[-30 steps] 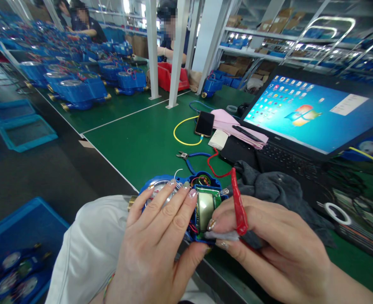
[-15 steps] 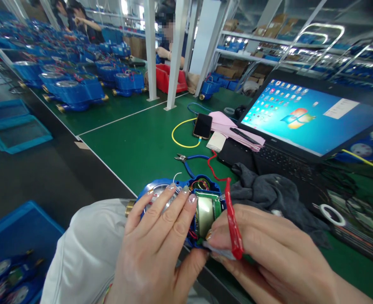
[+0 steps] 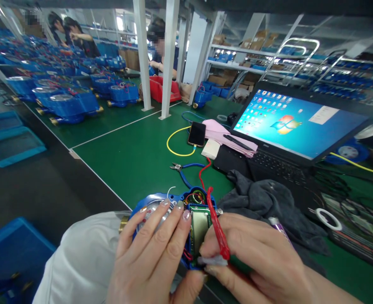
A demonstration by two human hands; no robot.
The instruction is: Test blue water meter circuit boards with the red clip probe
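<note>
A blue water meter (image 3: 155, 197) with a round dial, a brass fitting and an opened electronics box lies before me at the table edge. My left hand (image 3: 155, 249) holds it, fingers laid across the dial and thumb at the near side. Inside the box sit a circuit board with a display (image 3: 199, 226) and thin wires. My right hand (image 3: 252, 249) pinches a small grey plug-like piece (image 3: 216, 260) with a red-wrapped cable (image 3: 217, 228) rising from it. The piece's tip is at the box's near corner; whether it touches the board is hidden.
Blue-handled cutters (image 3: 183, 173), a phone (image 3: 196, 134), pink cloth (image 3: 218, 131) and a laptop (image 3: 287, 126) lie beyond the meter. A dark grey cloth (image 3: 262, 198) is beside my right hand. Many meters (image 3: 75, 103) stand back left; several people are behind. Blue crates (image 3: 15, 145) stand at left.
The view has shifted, so the table things sit a little lower and further left. The red cable leans more, and more of the grey piece shows. Both hands keep their places at the meter.
</note>
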